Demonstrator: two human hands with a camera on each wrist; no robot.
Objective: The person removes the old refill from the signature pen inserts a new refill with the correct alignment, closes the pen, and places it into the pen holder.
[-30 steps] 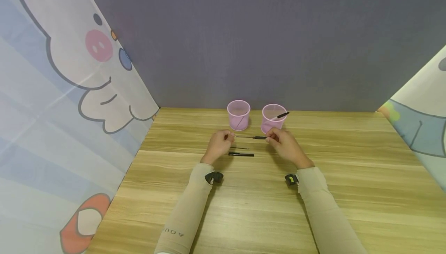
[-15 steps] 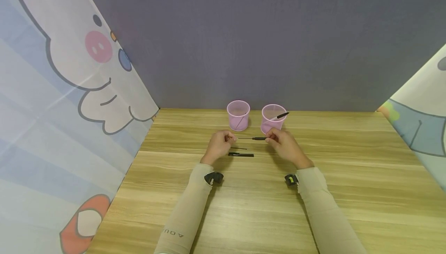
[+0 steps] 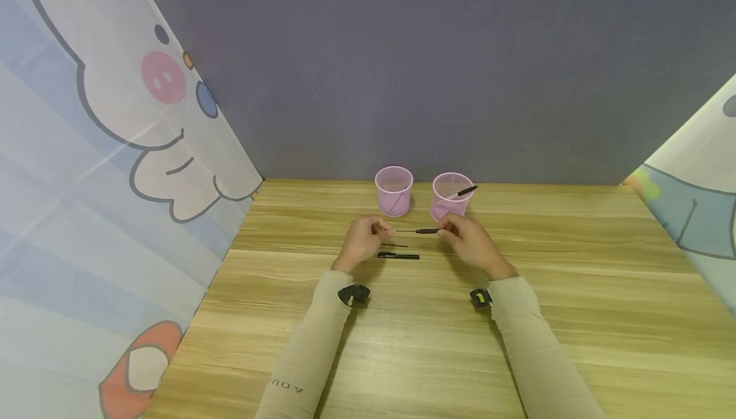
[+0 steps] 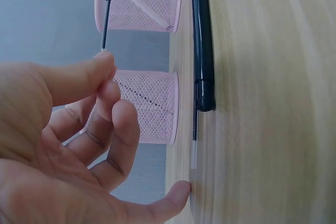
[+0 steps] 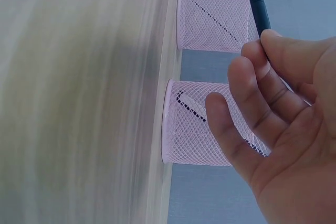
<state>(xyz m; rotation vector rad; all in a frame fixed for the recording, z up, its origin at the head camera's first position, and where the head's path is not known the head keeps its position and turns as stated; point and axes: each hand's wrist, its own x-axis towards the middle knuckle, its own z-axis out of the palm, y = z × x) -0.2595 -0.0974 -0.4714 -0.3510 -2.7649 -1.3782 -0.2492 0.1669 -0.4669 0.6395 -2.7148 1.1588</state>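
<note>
My left hand (image 3: 363,238) pinches the end of a thin dark rod (image 4: 105,24) between thumb and fingertips. The rod runs into the ribbed end of a slim black barrel (image 3: 427,231), a pair that looks like a small screwdriver or a pen grip with its refill. Thumb and forefinger of my right hand (image 3: 471,240) pinch that barrel's other end; its remaining fingers stand loosely bent in the right wrist view. Rod and barrel lie in line above the table. Below my hands, a black capped pen (image 3: 398,256) and a thin dark stick (image 3: 397,246) lie on the wood.
Two pink mesh cups stand behind my hands. The left cup (image 3: 393,206) contains a thin dark rod; the right cup (image 3: 438,213) a pale pen (image 3: 467,190) with a black end leaning over its rim. A grey wall (image 3: 437,87) rises behind the table (image 3: 425,355).
My left fingertips have shifted slightly right and down, nearer to the black barrel, and less of the thin rod shows. The right hand has barely moved. The cups and pen are unmoved.
</note>
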